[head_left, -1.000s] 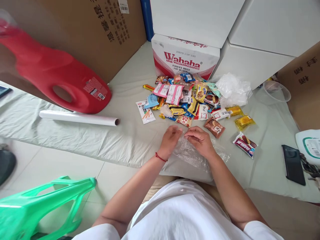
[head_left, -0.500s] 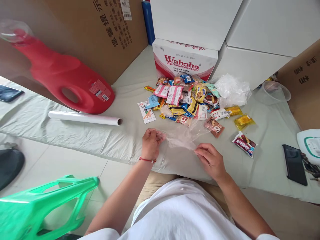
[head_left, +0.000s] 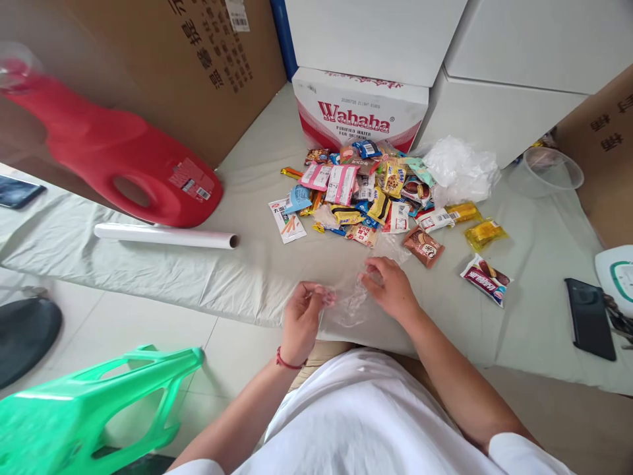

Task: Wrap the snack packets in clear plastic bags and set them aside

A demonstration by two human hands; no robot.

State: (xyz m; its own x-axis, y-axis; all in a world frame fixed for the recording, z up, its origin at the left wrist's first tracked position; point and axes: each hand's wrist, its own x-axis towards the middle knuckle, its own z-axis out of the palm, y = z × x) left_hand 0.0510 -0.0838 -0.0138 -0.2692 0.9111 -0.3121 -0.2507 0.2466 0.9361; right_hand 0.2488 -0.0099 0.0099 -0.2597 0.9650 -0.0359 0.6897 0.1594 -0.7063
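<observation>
Between my hands hangs a clear plastic bag (head_left: 349, 307), crumpled and see-through, above the front edge of the cloth-covered surface. My left hand (head_left: 304, 313), with a red cord at the wrist, pinches the bag's left side. My right hand (head_left: 389, 285) is closed on its upper right part. Just beyond lies a heap of small wrapped snacks (head_left: 346, 188) in pink, yellow, blue and white packets. A brown wafer packet (head_left: 423, 247) is close to my right hand, and a purple-and-white snack packet (head_left: 486, 280) lies farther right.
Behind the snacks stand a Wahaha carton (head_left: 361, 109) and a crumpled white plastic bag (head_left: 459, 168). To the left are a red jug (head_left: 128, 158) and a white roll (head_left: 165, 236). A black phone (head_left: 590, 316) lies at right; a green stool (head_left: 99, 396) stands on the floor.
My right hand has moved up and left, toward my left hand. My left hand has come slightly lower. The bag between them is bunched and sits nearer my body.
</observation>
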